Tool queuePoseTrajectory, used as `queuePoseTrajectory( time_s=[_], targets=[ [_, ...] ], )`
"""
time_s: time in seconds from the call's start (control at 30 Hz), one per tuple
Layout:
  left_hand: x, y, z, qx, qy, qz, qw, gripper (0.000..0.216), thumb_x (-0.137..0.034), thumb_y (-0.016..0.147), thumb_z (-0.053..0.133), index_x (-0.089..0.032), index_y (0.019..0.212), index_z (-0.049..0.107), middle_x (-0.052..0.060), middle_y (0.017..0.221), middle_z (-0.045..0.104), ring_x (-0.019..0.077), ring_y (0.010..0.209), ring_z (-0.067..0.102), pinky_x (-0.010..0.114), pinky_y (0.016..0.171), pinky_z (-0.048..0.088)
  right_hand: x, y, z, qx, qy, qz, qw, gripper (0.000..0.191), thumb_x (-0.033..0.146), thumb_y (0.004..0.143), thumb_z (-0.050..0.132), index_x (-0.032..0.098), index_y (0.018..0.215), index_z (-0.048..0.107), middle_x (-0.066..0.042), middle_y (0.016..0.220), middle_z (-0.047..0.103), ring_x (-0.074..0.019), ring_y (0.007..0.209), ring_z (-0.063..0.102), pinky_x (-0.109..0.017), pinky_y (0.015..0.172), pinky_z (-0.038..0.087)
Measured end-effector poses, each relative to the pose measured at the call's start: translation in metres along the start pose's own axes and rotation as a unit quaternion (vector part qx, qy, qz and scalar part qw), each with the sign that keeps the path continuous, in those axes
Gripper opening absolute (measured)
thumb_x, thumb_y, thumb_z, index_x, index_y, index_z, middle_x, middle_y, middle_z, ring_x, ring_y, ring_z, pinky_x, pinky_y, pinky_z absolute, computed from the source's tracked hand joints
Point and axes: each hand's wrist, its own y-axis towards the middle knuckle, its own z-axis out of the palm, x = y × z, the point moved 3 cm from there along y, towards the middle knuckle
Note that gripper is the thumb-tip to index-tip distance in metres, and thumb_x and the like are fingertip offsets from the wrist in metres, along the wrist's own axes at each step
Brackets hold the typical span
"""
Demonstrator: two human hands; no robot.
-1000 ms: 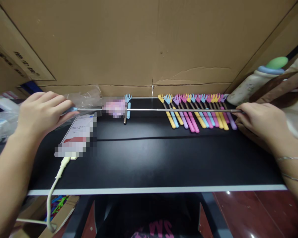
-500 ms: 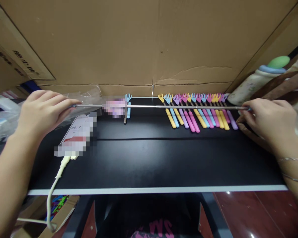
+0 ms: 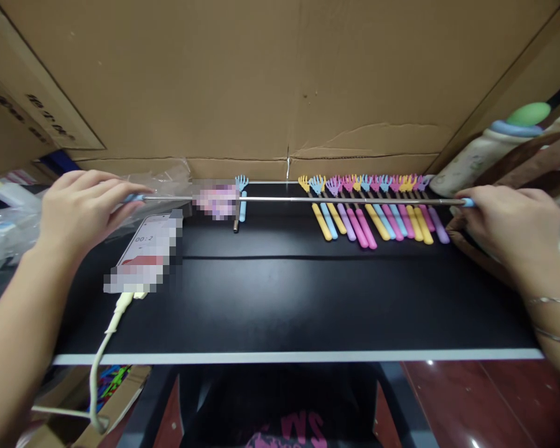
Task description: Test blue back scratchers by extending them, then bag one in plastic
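Stretched level between my two hands is a telescopic back scratcher [image 3: 270,200], its thin metal rod drawn out long. My left hand [image 3: 86,205] grips its left end, where a bit of light blue plastic shows at the fingers. On the other end, also light blue, my right hand [image 3: 518,233] is closed. The fingers cover most of both ends. Below the rod at the right lies a row of short back scratchers [image 3: 368,214] in yellow, blue, purple and pink. A blue back scratcher [image 3: 242,205] and a small metal rod [image 3: 236,224] lie left of centre.
On the black table [image 3: 280,305] at left lies a phone [image 3: 144,252] with a cream cable [image 3: 100,348]. Clear plastic bags [image 3: 9,218] sit behind it. Cardboard [image 3: 214,81] walls the back; a bottle [image 3: 476,155] leans at the right. An open carton [image 3: 121,404] stands below.
The light blue ends of the held back scratcher show more at both hands. The fingers have shifted slightly outward, and the view has moved a little.
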Motion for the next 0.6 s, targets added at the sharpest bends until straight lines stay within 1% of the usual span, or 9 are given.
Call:
queuePoseTrajectory(
  time_s=[0.13,0.23,0.37,0.5,0.6],
  targets=[
    [0.003,0.0,0.004,0.02,0.01,0.007,1.0,0.037,-0.043,0.1,0.035,-0.021,0.103,0.064,0.007,0.095,0.073,0.0216,0.09,0.058,0.032,0.075,0.039,0.001,0.0,-0.002,0.001,-0.029,-0.007,1.0,0.035,0.032,0.094,0.034,0.016,0.086,0.065,-0.01,0.079,0.07,-0.0196,0.07,0.06,-0.03,0.064,0.035],
    [0.001,0.001,0.005,0.023,0.011,0.016,1.0,0.039,-0.042,0.1,0.033,-0.019,0.101,0.064,0.008,0.095,0.072,0.0208,0.087,0.058,0.03,0.072,0.039,0.002,0.0,-0.001,0.013,-0.032,-0.017,0.999,0.034,0.032,0.094,0.034,0.017,0.084,0.063,-0.01,0.076,0.067,-0.0195,0.069,0.058,-0.03,0.063,0.035],
    [-0.001,0.0,0.006,0.026,0.013,0.02,0.999,0.039,-0.04,0.101,0.032,-0.021,0.105,0.066,0.007,0.1,0.073,0.0207,0.087,0.057,0.03,0.07,0.039,0.005,0.003,-0.004,0.026,-0.005,-0.024,0.999,0.033,0.032,0.093,0.034,0.018,0.084,0.062,-0.01,0.074,0.066,-0.0205,0.068,0.057,-0.03,0.062,0.035],
    [0.0,0.0,0.005,0.021,-0.014,-0.005,1.0,0.039,-0.039,0.1,0.033,-0.024,0.108,0.069,0.006,0.101,0.072,0.0213,0.088,0.056,0.029,0.066,0.04,0.011,0.005,-0.011,0.03,0.03,-0.043,0.998,0.03,0.03,0.093,0.034,0.017,0.087,0.061,-0.011,0.078,0.068,-0.0211,0.069,0.057,-0.031,0.064,0.037],
    [-0.01,0.006,0.002,0.018,-0.035,-0.006,0.999,0.038,-0.04,0.1,0.036,-0.026,0.11,0.07,0.004,0.098,0.072,0.0204,0.086,0.054,0.027,0.06,0.038,0.02,0.008,-0.015,0.026,0.045,-0.067,0.996,0.03,0.028,0.093,0.035,0.016,0.088,0.062,-0.011,0.079,0.069,-0.0203,0.067,0.058,-0.03,0.064,0.036]
  ],
)
